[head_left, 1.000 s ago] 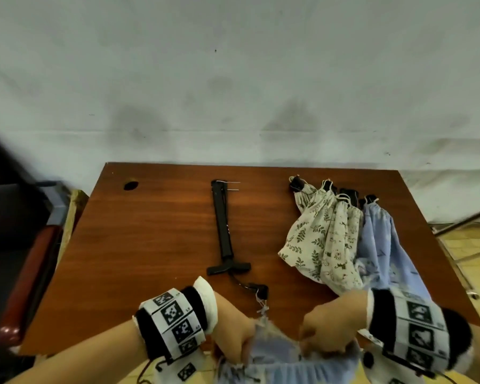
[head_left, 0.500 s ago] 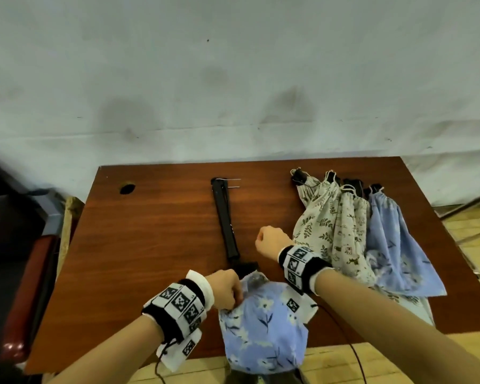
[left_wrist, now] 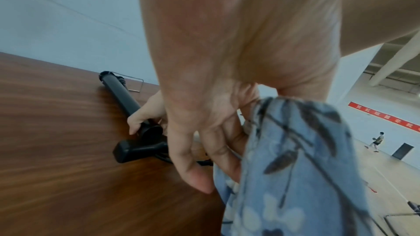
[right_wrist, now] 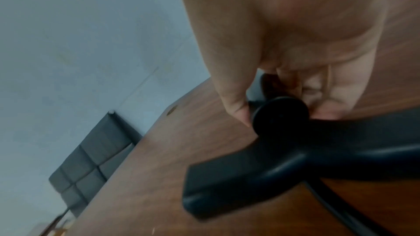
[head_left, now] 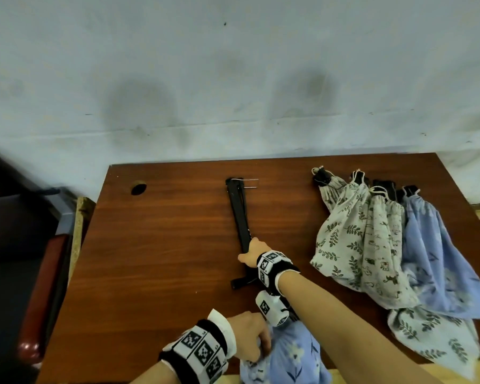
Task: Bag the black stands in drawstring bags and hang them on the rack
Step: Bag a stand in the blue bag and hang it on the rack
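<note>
I see the stand (head_left: 240,217) mid-table (head_left: 155,245); filled bags (head_left: 372,239) lie to its right, the open bag (head_left: 291,356) before it at the near edge.

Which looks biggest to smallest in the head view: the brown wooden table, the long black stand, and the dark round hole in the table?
1. Brown wooden table.
2. Long black stand.
3. Dark round hole.

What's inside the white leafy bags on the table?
Black stand tops poke out of the white leaf-print drawstring bags on the brown wooden table; the cloth hides the rest.
</note>
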`<state>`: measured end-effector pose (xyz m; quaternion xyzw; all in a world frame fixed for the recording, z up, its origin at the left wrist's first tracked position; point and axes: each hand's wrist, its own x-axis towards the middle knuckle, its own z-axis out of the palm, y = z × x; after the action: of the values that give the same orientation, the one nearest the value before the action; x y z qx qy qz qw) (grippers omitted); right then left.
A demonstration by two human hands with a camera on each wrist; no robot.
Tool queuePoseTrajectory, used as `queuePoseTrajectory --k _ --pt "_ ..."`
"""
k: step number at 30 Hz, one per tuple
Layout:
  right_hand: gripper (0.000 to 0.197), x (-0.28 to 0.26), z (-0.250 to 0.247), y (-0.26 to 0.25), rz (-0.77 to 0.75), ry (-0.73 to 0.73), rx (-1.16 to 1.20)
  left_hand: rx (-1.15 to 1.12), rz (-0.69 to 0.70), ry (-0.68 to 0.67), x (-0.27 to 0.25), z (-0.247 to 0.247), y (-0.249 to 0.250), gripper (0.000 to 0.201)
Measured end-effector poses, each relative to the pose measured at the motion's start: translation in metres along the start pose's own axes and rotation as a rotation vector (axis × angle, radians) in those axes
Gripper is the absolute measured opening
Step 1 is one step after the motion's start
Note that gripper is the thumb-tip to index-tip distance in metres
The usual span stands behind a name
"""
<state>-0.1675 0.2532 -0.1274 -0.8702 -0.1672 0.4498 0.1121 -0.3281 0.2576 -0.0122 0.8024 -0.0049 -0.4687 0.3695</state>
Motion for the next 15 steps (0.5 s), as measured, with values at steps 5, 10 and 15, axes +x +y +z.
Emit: queuePoseTrajectory --k 5,10,15 --pt "0.036 0.003 -0.019 0.014 -0.03 -0.01 0.272 -0.092 0.014 0.063 -0.001 -0.008 0.008 0.036" --pt "0.025 -0.036 -0.078 0.035 -0.162 0.009 0.712 -0.126 0.052 0.119 -0.005 -0.019 0.032 0.038" --pt "0.032 -0.109 -0.156 0.055 -0.392 0.168 1.066 -0.234 0.177 0.343 -0.004 -0.045 0.069 0.058"
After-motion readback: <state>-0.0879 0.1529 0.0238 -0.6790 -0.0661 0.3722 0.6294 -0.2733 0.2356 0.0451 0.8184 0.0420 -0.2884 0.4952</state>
